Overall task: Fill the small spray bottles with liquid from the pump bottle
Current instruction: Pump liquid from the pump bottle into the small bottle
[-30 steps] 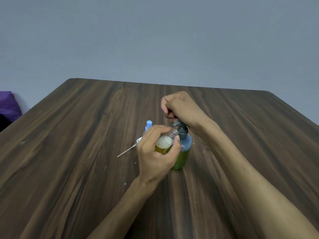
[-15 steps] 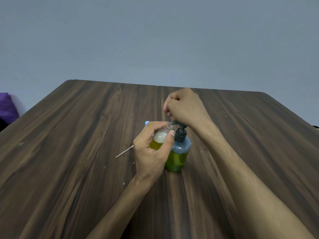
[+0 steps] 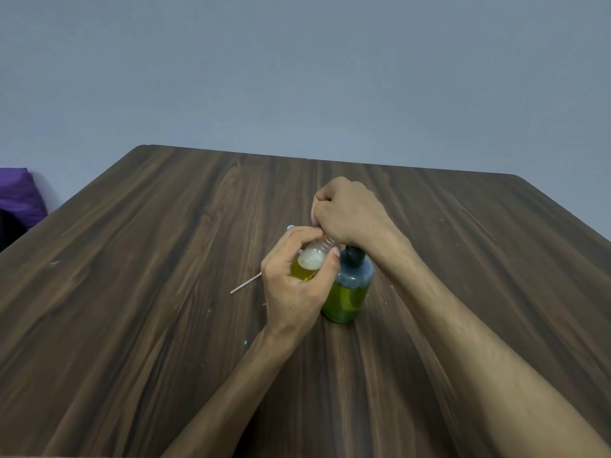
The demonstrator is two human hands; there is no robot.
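Both my forearms reach in from the near edge of the dark wooden table [image 3: 165, 226] and meet at its middle. My left hand [image 3: 294, 285] comes up from below with the wrist bent back, its fingers and thumb curled round a small clear spray bottle [image 3: 312, 262], which it holds off the table and tilted, neck toward the upper right. That bottle has no cap on; yellow liquid fills its lower part and white foam sits above it. My thumb tip lies against its right side, just beside the dark collar of the pump bottle [image 3: 350, 292].

The pump bottle stands upright on the table, touching my left hand, with green liquid low in it and a bluish band above. My right hand [image 3: 350, 213] is over its top, knuckles up and fingers curled into a loose fist on the pump head, which is hidden beneath it. The small bottle's neck points right under that fist.

A thin white tube [image 3: 246, 285] lies on the table left of my left hand, and a bit of blue cap [image 3: 290, 227] shows behind my fingers.
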